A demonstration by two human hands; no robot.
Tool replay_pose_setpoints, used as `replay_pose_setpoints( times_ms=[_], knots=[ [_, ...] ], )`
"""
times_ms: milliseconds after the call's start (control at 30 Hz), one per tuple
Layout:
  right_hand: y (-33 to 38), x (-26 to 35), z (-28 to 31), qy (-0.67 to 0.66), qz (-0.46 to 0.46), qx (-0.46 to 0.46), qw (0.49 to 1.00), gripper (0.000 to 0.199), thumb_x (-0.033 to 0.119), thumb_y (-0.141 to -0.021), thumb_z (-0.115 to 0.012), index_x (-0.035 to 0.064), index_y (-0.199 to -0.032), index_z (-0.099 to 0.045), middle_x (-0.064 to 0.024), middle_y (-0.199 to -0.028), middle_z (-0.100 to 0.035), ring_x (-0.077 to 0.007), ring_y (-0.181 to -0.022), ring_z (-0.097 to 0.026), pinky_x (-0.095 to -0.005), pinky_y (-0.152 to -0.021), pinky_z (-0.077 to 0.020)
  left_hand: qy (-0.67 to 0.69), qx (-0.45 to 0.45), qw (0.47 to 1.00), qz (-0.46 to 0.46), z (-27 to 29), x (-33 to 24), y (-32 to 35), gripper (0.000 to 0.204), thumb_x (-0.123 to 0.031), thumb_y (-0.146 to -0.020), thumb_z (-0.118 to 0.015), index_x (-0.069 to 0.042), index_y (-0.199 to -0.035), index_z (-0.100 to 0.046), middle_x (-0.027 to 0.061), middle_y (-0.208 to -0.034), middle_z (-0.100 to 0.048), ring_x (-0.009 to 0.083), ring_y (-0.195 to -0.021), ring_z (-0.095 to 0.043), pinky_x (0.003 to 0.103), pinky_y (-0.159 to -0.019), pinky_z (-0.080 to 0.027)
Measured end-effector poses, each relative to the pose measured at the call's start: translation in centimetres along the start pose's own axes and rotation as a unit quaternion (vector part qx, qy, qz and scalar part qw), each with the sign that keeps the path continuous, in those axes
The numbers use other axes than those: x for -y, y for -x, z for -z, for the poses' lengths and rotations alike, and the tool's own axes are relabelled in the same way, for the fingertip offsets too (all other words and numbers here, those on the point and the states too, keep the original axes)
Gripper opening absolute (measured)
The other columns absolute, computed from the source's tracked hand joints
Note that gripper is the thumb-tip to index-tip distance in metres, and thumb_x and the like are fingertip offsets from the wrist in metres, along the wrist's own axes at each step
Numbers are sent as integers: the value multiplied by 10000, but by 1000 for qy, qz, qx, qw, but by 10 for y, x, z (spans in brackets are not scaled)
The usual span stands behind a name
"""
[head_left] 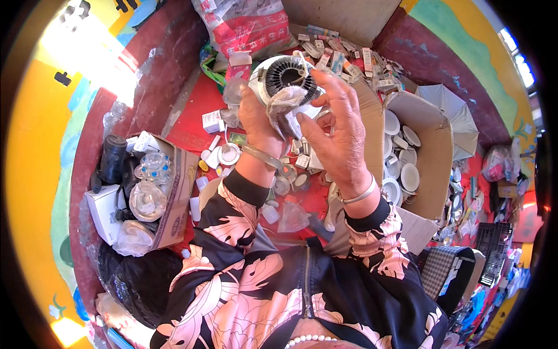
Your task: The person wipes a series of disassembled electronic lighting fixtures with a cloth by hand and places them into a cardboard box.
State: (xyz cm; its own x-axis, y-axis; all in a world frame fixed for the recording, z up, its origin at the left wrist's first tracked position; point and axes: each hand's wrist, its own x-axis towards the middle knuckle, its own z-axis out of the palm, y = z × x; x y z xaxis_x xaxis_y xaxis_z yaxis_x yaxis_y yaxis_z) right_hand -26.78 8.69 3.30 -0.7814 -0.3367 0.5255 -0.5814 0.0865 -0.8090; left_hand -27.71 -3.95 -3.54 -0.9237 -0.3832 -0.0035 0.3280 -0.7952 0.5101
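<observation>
A carton (174,203) of clear glass covers (148,198) sits at left above a black bag (136,279), a bigger box (430,151) of white round fittings (410,177) stands at right, and small packets (343,55) litter the red floor (192,116) beside a printed sack (250,26)

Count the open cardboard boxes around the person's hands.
2. One brown cardboard box sits at the person's left, holding clear plastic parts; a larger open cardboard box sits at the right, holding white round fittings. Clutter may hide others.
</observation>
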Motion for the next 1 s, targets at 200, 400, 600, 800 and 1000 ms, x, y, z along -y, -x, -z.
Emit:
replay_pose_setpoints(
  times_ms=[200, 400, 600, 800, 1000],
  knots=[
    [-2, -9, 16, 142, 186, -4, 972, 308, -38, -682, -675, 43, -979, -661, -88, -897, -592, -212, -697, -587, -287, -616, -483, -21, -39, 999, -13, -10, 6, 0, 601, -463, -959, -177, 8, -1157, -494, 161, -1061, -610, 292, -915, -635, 384, -778, -551],
    [-12, -17, 57, 40, -79, 96, 991, 184, -83, -722, -590, -13, -880, -654, -52, -773, -643, -83, -713, -592, -219, -609, -461, -11, -4, 1000, 25, 10, 3, -8, 524, -403, -969, -209, -19, -1224, -458, 176, -1131, -579, 326, -1003, -601, 428, -873, -510],
    [-19, -32, 56, 48, 56, 50, 996, 180, -112, -699, -556, 1, -818, -630, -41, -815, -650, -109, -757, -606, -231, -673, -471, -44, -20, 999, 25, 18, 9, -9, 511, -395, -971, -223, -15, -1216, -461, 180, -1135, -576, 321, -996, -605, 415, -865, -517],
    [-21, -53, 58, 8, 41, 30, 999, 213, -132, -669, -562, 1, -807, -655, -52, -838, -652, -135, -797, -607, -241, -707, -474, -66, -17, 998, 17, 8, 7, -4, 441, -347, -973, -330, 12, -1149, -514, 157, -1075, -610, 269, -940, -632, 364, -829, -533],
    [-19, -47, 54, 9, 74, -6, 997, 226, -143, -669, -566, 8, -803, -668, -54, -832, -647, -129, -789, -599, -228, -703, -466, -65, 2, 997, 35, 4, 8, 0, 437, -341, -967, -373, 38, -1135, -514, 172, -1068, -610, 263, -932, -634, 358, -814, -538]
  ],
)
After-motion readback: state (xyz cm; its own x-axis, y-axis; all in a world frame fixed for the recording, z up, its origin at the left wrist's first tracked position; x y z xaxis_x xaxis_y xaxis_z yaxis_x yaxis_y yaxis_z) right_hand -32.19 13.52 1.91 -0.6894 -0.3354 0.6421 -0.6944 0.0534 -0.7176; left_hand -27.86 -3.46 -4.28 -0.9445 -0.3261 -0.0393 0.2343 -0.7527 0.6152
